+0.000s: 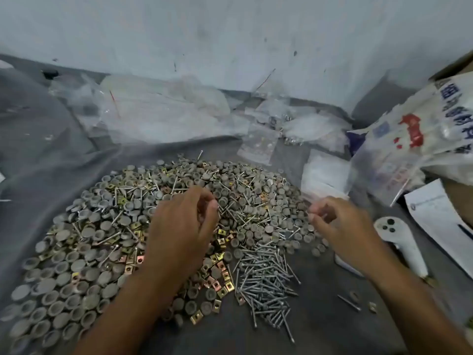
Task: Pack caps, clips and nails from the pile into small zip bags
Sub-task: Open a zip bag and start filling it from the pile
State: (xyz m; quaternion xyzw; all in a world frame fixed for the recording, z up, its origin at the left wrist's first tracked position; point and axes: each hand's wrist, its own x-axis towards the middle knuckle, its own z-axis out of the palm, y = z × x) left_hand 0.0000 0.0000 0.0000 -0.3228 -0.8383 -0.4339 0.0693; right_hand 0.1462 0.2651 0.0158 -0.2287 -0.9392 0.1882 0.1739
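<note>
A grey sheet (320, 321) covers the counter below a scuffed pale wall (230, 34). The left hand (179, 226) hovers over the pile (122, 226) of caps, clips and nails, its fingers (204, 201) curled; what they pinch is blurred, so I cannot tell. The right hand (340, 221) pinches a small zip bag (311, 201) by its edge. Loose nails (266, 278) lie beneath, between both wrists. More small bags (258, 146) lie beyond the fingers.
</note>
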